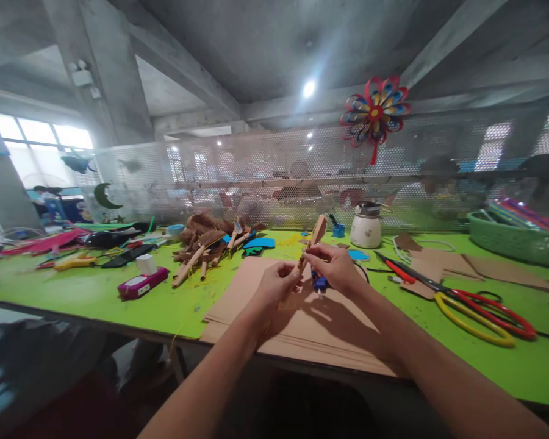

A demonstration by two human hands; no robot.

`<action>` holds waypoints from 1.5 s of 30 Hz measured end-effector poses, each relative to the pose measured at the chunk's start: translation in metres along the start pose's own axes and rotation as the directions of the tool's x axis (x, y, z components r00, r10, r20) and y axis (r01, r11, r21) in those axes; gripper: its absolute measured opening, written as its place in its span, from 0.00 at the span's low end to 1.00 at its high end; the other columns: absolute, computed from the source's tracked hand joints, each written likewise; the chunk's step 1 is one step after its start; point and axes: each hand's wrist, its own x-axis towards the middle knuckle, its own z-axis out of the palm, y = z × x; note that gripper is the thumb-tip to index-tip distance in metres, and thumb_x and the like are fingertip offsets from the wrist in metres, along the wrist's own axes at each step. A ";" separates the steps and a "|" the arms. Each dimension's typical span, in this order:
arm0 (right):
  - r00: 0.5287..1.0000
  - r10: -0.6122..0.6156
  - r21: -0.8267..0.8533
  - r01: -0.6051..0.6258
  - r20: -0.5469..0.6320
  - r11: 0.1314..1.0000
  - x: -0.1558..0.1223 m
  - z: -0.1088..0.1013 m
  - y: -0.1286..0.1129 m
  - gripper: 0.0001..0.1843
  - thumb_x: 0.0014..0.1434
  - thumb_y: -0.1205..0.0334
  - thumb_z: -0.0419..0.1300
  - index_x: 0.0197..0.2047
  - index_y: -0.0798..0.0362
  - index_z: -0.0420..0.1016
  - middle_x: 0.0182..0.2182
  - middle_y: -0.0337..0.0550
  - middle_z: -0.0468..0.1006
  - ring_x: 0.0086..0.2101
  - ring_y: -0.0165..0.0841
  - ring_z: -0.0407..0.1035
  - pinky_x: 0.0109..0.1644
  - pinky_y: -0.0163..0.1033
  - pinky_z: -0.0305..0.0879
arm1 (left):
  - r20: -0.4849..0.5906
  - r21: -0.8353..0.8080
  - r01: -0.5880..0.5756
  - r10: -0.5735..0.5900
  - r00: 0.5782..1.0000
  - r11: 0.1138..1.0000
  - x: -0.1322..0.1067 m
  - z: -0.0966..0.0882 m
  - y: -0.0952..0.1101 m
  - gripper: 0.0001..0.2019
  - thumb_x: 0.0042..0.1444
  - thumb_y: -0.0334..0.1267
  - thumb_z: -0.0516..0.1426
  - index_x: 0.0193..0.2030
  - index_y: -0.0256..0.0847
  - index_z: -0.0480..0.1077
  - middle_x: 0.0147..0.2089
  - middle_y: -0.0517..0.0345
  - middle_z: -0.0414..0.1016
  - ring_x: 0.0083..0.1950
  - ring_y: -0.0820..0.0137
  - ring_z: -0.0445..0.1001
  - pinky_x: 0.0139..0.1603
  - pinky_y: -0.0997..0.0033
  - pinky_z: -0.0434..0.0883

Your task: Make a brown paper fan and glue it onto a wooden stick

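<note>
Over the paper stack (242, 292): left hand (281, 283) and right hand (333, 265), bare and close together, with a narrow brown paper piece (319, 230) held between them.
Paper piece: raised off the stack and tilted, its wider upper end projecting above the right fingers, its lower part running down to the left fingers; lower tip hidden.
Left grip: narrow, thumb and fingers closed on the lower part.
Right grip: narrow, thumb and fingertips pinching the piece above the left hand.
Blue item (319, 281): below the right hand, over the stack; contact and identity cannot be told.
Front edge: stack front lies along the near edge of the green table (174, 311).
Left room: open green surface from the stack to a purple box (143, 283) bearing a white block (146, 264).
Back left corner: brown paper bundle (196, 238) near the stack.
Right room: green strip between the stack and the scissors (432, 284), handles red and yellow.
Behind the stack: white jar (366, 228), then a mesh screen (256, 164).
</note>
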 end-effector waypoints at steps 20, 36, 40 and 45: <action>0.885 -0.386 -0.317 0.456 0.260 0.832 -0.021 0.020 -0.010 0.12 0.57 0.68 0.53 0.43 0.50 0.73 0.41 0.48 0.74 0.41 0.38 0.67 0.46 0.46 0.65 | -0.089 -0.089 -0.031 0.023 0.996 0.996 0.010 -0.006 -0.017 0.09 0.41 0.35 0.62 0.29 0.32 0.74 0.25 0.54 0.72 0.24 0.75 0.66 0.25 0.76 0.61; 0.895 -0.394 -0.401 0.446 0.209 0.801 -0.028 0.027 -0.008 0.16 0.57 0.70 0.55 0.49 0.52 0.69 0.42 0.50 0.74 0.42 0.42 0.64 0.47 0.50 0.64 | -0.053 -0.391 0.057 -0.085 0.995 0.918 0.008 -0.005 -0.007 0.07 0.40 0.35 0.55 0.25 0.33 0.71 0.24 0.55 0.69 0.24 0.74 0.66 0.24 0.77 0.60; 0.900 -0.388 -0.391 0.435 0.198 0.811 -0.031 0.032 -0.007 0.19 0.56 0.72 0.54 0.51 0.53 0.68 0.42 0.51 0.74 0.43 0.42 0.65 0.48 0.51 0.64 | -0.100 -0.440 0.087 -0.145 0.984 0.894 0.014 -0.007 -0.013 0.12 0.45 0.43 0.55 0.25 0.34 0.69 0.24 0.55 0.69 0.24 0.73 0.67 0.25 0.76 0.63; 0.929 -0.336 -0.336 0.368 0.152 0.867 -0.034 0.038 -0.011 0.20 0.54 0.74 0.53 0.50 0.51 0.69 0.42 0.49 0.74 0.42 0.41 0.66 0.48 0.49 0.64 | -0.136 -0.346 0.026 -0.077 0.988 0.938 0.020 -0.010 -0.024 0.10 0.42 0.41 0.59 0.26 0.35 0.70 0.26 0.55 0.71 0.26 0.73 0.69 0.26 0.76 0.64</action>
